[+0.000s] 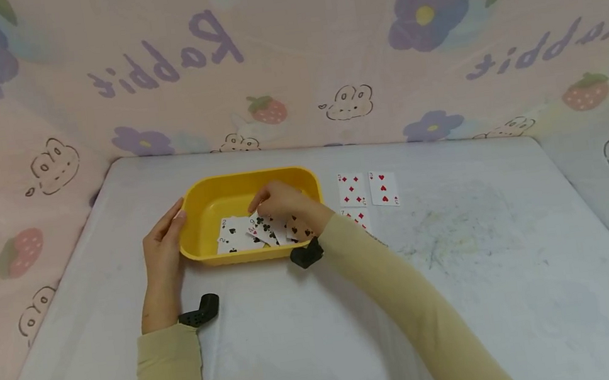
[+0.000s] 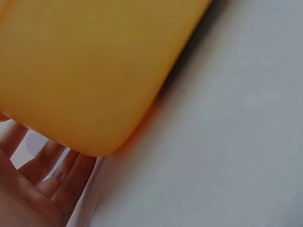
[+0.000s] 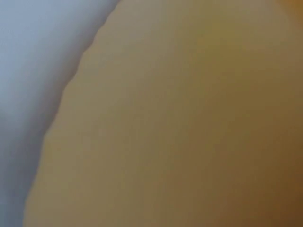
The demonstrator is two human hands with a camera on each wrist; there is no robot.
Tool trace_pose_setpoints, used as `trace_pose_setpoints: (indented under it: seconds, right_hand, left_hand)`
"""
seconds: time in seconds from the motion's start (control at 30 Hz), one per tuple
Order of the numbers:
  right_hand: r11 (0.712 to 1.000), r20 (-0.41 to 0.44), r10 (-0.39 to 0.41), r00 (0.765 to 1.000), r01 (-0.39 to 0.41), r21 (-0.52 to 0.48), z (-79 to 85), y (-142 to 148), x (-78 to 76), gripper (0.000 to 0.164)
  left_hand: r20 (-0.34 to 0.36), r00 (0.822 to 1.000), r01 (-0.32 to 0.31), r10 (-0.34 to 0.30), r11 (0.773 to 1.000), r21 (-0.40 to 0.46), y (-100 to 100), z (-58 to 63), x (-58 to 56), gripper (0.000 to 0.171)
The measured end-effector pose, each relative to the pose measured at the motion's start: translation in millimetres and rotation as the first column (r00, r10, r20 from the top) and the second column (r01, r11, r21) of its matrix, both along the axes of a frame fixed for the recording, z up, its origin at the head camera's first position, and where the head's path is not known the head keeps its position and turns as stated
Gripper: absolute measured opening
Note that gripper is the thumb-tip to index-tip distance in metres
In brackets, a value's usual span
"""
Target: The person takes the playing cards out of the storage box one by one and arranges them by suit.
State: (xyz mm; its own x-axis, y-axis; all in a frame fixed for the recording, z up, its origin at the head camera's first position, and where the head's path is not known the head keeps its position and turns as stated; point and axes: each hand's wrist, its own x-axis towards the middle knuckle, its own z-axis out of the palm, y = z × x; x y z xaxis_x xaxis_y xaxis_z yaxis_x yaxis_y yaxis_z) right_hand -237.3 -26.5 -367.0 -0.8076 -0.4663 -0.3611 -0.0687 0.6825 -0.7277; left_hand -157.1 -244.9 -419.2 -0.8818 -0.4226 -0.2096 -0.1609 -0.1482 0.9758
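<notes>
In the head view a yellow plastic basin [image 1: 255,255] stands on the white-covered table. My left hand [image 1: 166,248] grips its left end, thumb at the rim; in the left wrist view the fingers [image 2: 71,182] lie along its outer wall. My right hand [image 1: 286,202] reaches into the basin, fingers bent down over loose playing cards [image 1: 232,230], spades and clubs among them. I cannot tell whether its fingertips pinch a card. The blurred yellow basin wall [image 3: 165,118] fills most of the right wrist view, and the right hand is out of sight there.
Right of the basin, a five of diamonds [image 1: 351,190] and a three of hearts [image 1: 383,189] lie face up side by side. Below them a seven of diamonds [image 1: 357,216] is partly behind the right sleeve [image 1: 397,293]. A patterned curtain [image 1: 288,59] closes off the back and sides.
</notes>
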Motion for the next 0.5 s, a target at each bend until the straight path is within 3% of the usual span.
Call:
trace_pose_setpoints:
  seconds: [0.17,0.5]
  right_hand:
    - [0.986,-0.009,-0.120,0.993,0.118,-0.122,-4.6,9.9,-4.6,0.019]
    - [0.895,0.037,-0.306,0.951,0.301,-0.329,4.0,21.9,-4.5,0.021]
  left_hand:
    - [0.015,1.000,-0.011,0.011,1.000,0.018,1.4,2.6,-0.4,0.036]
    - [0.031,1.000,-0.002,0.001,1.000,0.031,3.6,5.0,-0.7,0.037]
